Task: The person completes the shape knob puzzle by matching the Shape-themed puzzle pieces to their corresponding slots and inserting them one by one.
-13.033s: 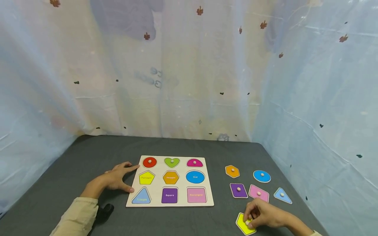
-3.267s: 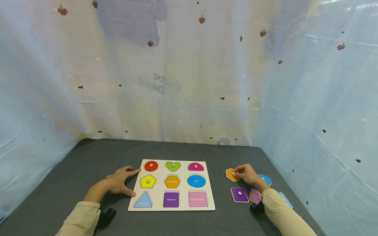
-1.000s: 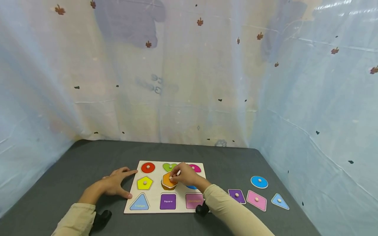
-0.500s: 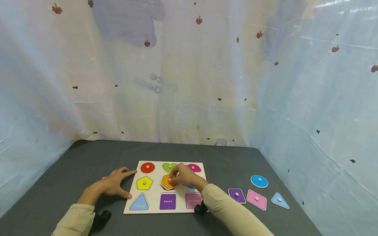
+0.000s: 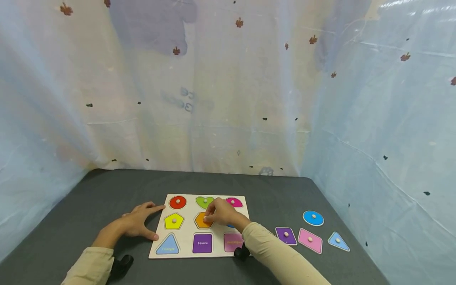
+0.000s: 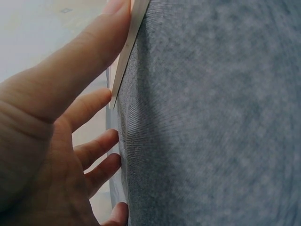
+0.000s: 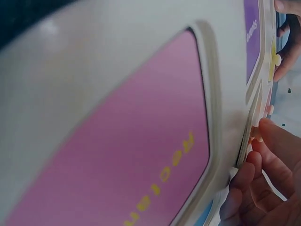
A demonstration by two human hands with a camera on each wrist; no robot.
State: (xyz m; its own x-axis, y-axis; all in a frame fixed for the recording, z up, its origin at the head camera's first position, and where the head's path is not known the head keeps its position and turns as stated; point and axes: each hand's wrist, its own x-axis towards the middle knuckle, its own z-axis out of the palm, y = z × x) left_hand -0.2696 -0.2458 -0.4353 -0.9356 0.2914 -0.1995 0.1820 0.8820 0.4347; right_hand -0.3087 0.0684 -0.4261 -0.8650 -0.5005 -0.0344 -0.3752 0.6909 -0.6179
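Presently, the orange hexagon (image 5: 201,222) sits in the middle recess of the flat, pale board (image 5: 186,242), outline matched to the cut; whether it is fully flush cannot be told. The right hand (image 5: 223,211) has thumb and fingertips drawn together, pinching the small knob (image 7: 255,133) on that hexagon. The left hand (image 5: 137,223) is spread, fingers straight and holding no piece, with thumb and forefinger touching the board's left edge (thin, smooth and wood-coloured in the left wrist view).

Also seated, each with its own knob: a red circle (image 5: 178,202), a green heart (image 5: 201,202), a magenta half-circle (image 5: 236,203) and a yellow pentagon (image 5: 173,222).

The front row shows sunken printed shapes: a triangular recess (image 5: 168,244), a square recess (image 5: 202,247) and a rectangular recess (image 5: 232,239), the last with yellow lettering and a pale, stepped rim.

On the dark grey, matte cloth (image 5: 278,198) lie four loose knobbed pieces, right of the board: a blue oval (image 5: 308,218), a purple square (image 5: 286,239), a pink rectangle (image 5: 313,244) and a pale blue triangle (image 5: 340,244). Behind, a patterned curtain (image 5: 213,99) hangs in soft folds.
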